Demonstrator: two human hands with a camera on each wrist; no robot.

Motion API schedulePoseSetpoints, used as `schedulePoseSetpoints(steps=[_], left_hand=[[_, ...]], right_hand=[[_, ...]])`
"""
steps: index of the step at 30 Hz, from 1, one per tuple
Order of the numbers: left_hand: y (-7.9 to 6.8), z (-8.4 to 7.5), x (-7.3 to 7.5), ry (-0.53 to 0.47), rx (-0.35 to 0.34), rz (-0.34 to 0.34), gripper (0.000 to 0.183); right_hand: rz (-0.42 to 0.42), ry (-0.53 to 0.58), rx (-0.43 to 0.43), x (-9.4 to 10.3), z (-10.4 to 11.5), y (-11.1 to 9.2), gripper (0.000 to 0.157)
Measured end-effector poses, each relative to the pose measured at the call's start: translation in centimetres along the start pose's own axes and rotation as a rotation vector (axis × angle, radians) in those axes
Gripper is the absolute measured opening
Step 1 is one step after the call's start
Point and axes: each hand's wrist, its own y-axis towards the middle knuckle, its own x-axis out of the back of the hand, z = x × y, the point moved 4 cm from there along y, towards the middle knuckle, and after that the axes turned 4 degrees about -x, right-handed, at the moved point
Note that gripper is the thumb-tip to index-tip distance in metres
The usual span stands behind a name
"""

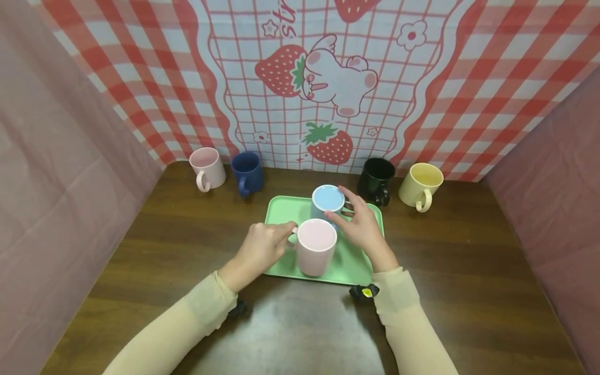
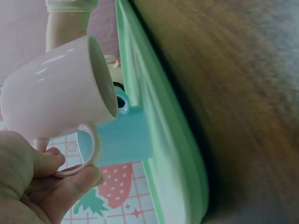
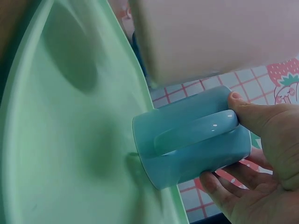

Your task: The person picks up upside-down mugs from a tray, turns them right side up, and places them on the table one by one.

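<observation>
My left hand [image 1: 265, 246] pinches the handle of a pink mug [image 1: 316, 250] between thumb and fingers. This mug is upside down, its mouth facing the green tray [image 1: 281, 208], and a gap shows beneath it in the left wrist view. Behind it, a light blue mug [image 3: 196, 135] stands bottom up on the tray. My right hand [image 1: 363, 226] spans this mug's raised base, the thumb on one side and fingers on the other. The handle of the light blue mug lies toward the palm in the right wrist view.
Along the back of the wooden table [image 1: 178, 250] stand another pink mug [image 1: 209, 169] and a dark blue mug [image 1: 248, 172] on the left. A black mug [image 1: 375, 179] and a yellow mug [image 1: 417, 190] are on the right. A strawberry-print cloth [image 1: 328, 78] hangs behind.
</observation>
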Motion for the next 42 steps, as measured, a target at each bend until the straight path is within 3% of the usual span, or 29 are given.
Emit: schedulePoseSetpoints(steps=[9, 19, 25, 28, 36, 42], left_hand=[[0.7, 0.3, 0.6, -0.013, 0.02, -0.066, 0.018], [1.5, 1.1, 1.5, -0.131, 0.082, -0.2, 0.019], [2.3, 1.4, 1.5, -0.239, 0.172, -0.223, 0.024], [2.7, 1.5, 1.5, -0.333, 0.241, -0.227, 0.023], [4.2, 1.8, 0.7, -0.723, 0.51, -0.264, 0.021], [5.3, 1.9, -0.3, -0.936, 0.63, -0.291, 0.024]], right_hand=[[-0.011, -0.032, 0.036, 0.0, -0.1, -0.1, 0.074], [-0.001, -0.04, 0.08, 0.1, 0.2, -0.2, 0.072], [0.005, -0.064, 0.092, 0.7, 0.4, -0.5, 0.072], [-0.023, -0.073, 0.116, 1.3, 0.8, -0.8, 0.069], [-0.102, -0.054, 0.188, 2.8, 2.7, -1.2, 0.062], [-0.128, -0.04, 0.22, 3.2, 4.0, -2.0, 0.056]])
